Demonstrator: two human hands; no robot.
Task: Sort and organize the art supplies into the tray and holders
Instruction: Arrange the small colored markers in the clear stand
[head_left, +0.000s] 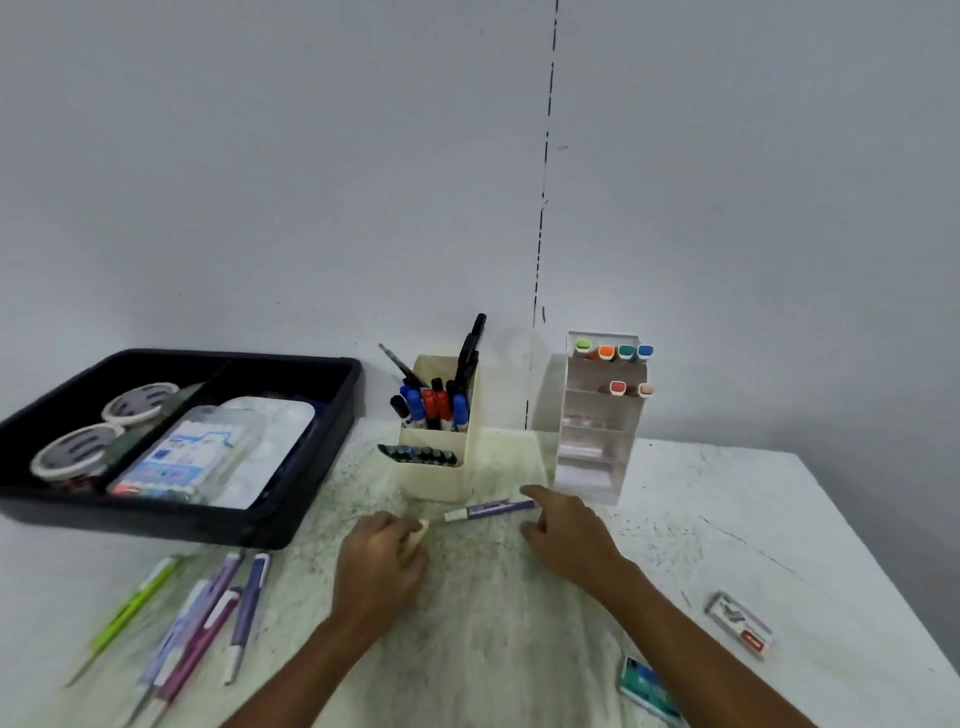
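A purple marker (491, 508) with a white tip hovers low over the table between my hands. My right hand (566, 535) pinches its right end between forefinger and thumb. My left hand (379, 561) is curled round a small cream cap (420, 534) just left of the marker's tip. Right behind them, a cream holder (441, 480) is filled with black, blue and red markers. To its right a clear tiered holder (597, 457) has colour-capped markers in its top two rows. At the far left a black tray (156, 519) contains tape rolls, a pen pack and a palette.
Several loose pens (208, 608) in purple, pink and green lie at the front left. A boxed eraser (737, 623) and a teal eraser (649, 686) lie at the front right. The white table ends at the wall behind the holders; its right edge slants off.
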